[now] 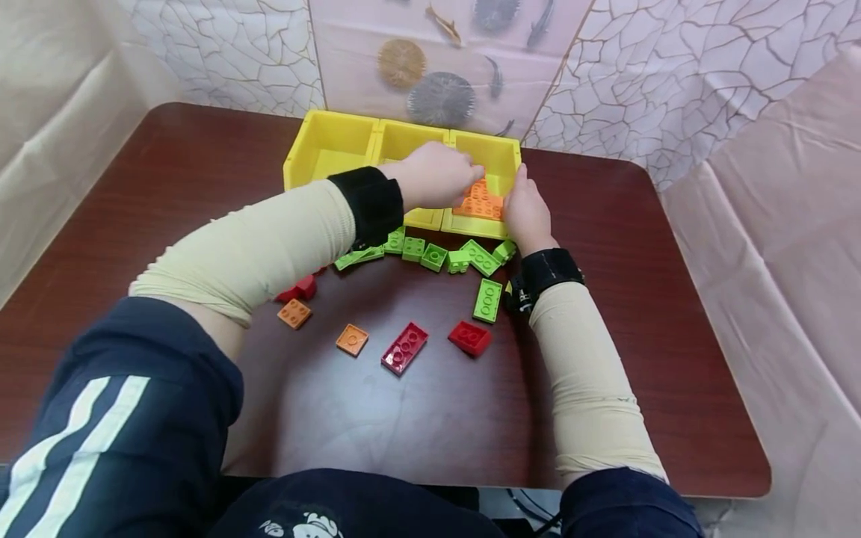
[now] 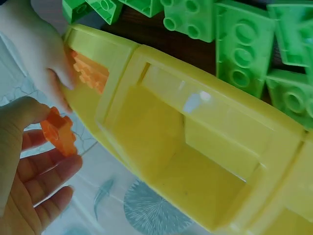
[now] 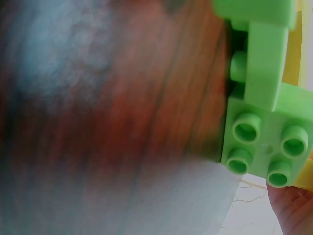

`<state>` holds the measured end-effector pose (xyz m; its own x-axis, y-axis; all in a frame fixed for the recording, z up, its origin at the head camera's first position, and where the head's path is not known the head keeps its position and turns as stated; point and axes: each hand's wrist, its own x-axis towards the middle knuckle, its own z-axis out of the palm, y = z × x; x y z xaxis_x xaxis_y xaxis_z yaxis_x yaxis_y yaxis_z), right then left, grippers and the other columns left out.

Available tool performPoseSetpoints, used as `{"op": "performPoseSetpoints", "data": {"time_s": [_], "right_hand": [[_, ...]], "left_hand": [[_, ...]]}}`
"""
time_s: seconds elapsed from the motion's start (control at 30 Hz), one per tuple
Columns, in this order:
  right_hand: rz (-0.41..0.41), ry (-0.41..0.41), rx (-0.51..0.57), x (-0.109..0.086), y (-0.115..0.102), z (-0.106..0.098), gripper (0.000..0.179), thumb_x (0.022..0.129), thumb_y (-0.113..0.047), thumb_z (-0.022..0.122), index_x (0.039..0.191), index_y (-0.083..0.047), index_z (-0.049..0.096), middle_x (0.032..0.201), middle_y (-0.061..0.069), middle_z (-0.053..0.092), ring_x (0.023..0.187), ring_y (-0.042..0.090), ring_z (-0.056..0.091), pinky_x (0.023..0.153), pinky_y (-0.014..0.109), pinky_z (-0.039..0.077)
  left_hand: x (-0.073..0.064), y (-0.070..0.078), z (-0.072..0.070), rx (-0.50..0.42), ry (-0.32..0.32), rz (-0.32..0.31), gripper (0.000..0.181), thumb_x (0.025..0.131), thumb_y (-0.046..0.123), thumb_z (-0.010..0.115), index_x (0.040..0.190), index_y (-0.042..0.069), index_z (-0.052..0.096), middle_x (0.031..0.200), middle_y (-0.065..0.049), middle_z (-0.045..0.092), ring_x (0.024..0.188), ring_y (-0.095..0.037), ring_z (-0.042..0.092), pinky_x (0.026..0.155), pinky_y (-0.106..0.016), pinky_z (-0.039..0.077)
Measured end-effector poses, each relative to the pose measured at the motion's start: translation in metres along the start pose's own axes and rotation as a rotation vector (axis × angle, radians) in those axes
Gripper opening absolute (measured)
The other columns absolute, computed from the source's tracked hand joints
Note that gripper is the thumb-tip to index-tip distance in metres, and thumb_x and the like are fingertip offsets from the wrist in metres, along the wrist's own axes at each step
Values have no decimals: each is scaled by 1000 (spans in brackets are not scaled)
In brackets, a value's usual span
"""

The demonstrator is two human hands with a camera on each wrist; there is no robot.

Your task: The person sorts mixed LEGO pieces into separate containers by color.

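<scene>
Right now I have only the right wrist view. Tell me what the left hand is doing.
Observer: The left hand pinches an orange brick between thumb and fingers.

Operator: Report on the yellow bin, its right compartment.

Observer: Orange bricks lie inside that compartment, as the head view shows.

Operator: Describe the row nearest the person's body.

Observer: On the table, a long red brick lies between a square orange piece and another red brick.
</scene>
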<state>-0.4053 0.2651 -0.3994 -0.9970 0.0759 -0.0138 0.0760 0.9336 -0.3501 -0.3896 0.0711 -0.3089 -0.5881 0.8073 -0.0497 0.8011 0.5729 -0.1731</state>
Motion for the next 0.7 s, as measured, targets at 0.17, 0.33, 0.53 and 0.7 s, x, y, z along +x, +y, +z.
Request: {"op": "performPoseSetpoints", "data": {"time_s": [0.17, 0.33, 0.53, 0.7], "right_hand": [[-14, 20, -1, 0, 0, 2, 59, 100, -18, 31, 150, -7, 0, 136, 21, 39, 111, 35, 49, 91, 47, 40], [-19, 32, -14, 1, -1, 4, 59, 100, -18, 32, 150, -7, 2, 137, 21, 39, 115, 34, 48, 92, 47, 40], [-10, 17, -7, 1, -1, 4, 60, 100, -19, 31, 150, -9, 0, 140, 19, 37, 116, 33, 47, 93, 45, 40], [-19, 37, -17, -1, 1, 2, 60, 100, -19, 32, 150, -8, 2, 137, 19, 39, 112, 33, 49, 90, 45, 41]], "left_hand": [[24, 0, 10, -15, -30, -35, 32, 96, 10, 40, 125, 3, 51, 118, -17, 55, 103, -34, 54, 87, -45, 44], [43, -7, 25, -32, -54, -99, 33, 97, 7, 38, 128, 3, 48, 125, -17, 47, 109, -35, 50, 91, -46, 42], [61, -14, 39, -28, -67, -170, 35, 98, 8, 34, 131, 6, 47, 131, -16, 49, 121, -37, 43, 102, -53, 25], [73, -13, 40, -76, -116, -245, 36, 100, 6, 31, 131, 10, 48, 130, -13, 53, 123, -36, 43, 106, -57, 9]]}}
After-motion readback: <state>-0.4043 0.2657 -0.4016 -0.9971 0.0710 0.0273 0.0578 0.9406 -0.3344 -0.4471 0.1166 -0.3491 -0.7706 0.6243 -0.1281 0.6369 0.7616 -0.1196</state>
